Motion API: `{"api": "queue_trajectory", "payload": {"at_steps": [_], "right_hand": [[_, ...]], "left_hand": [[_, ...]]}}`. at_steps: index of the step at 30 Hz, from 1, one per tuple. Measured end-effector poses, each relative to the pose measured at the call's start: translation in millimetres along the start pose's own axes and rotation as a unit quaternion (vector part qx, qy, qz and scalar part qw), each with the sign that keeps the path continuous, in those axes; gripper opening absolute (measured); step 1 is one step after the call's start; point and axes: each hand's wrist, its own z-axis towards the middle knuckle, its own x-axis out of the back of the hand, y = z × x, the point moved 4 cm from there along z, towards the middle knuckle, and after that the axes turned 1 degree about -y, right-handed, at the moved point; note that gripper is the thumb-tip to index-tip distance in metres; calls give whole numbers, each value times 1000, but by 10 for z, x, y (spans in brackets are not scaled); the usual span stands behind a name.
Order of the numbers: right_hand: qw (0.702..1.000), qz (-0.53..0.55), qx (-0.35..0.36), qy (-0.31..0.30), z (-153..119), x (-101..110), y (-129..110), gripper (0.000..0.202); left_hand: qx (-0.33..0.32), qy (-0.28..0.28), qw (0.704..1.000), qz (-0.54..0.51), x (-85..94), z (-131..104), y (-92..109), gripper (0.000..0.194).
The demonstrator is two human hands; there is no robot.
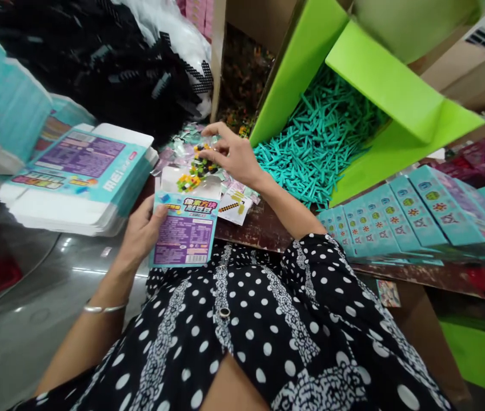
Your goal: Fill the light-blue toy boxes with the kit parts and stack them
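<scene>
A: Where is the small box (184, 234)?
B: In front of the person's body, at the near edge of the table (268, 235). Its far end is open, with white flaps showing.
A: What are the hands doing?
B: The left hand (143, 231) grips the box by its left side, thumb on the printed face. The right hand (237, 155) pinches a clear bag (199, 166) of yellow, green, orange and black pieces by its far end; the bag's near end lies over the open flaps.
A: And around them?
B: A printed card (235, 204) lies just right of the box. To the left is a stack of flat boxes (77, 162). Farther off on the right, teal sticks (311, 151) fill a bright green bin (385, 77).
A: Anything else?
B: A row of teal boxes (390, 214) stands at the right, and a heap of black pieces (92, 63) sits far left.
</scene>
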Motion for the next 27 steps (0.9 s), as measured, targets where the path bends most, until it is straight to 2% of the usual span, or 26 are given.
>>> {"api": "queue_trajectory", "payload": {"at_steps": [5, 10, 13, 16, 18, 23, 26, 27], "right_hand": [[995, 44, 59, -69, 59, -26, -77, 13], [972, 84, 103, -195, 117, -126, -185, 8], [963, 63, 94, -244, 126, -145, -242, 10], [951, 39, 52, -302, 105, -109, -265, 11], [931, 57, 19, -360, 69, -98, -262, 9], [850, 115, -38, -514, -20, -193, -223, 8], [799, 73, -62, -594, -59, -253, -211, 15], [799, 29, -56, -598, -58, -247, -205, 17]], "left_hand": [[-39, 24, 999, 14, 25, 5, 136, 64], [-66, 24, 998, -2, -77, -23, 254, 63], [-67, 43, 997, -26, -133, -66, 274, 58], [-55, 64, 996, -40, -167, -113, 243, 54], [-53, 73, 995, -42, -191, -139, 220, 53], [-52, 92, 993, -60, -272, -198, 184, 55], [-57, 79, 992, -77, -373, -236, 184, 59], [-58, 74, 991, -91, -408, -245, 183, 62]]}}
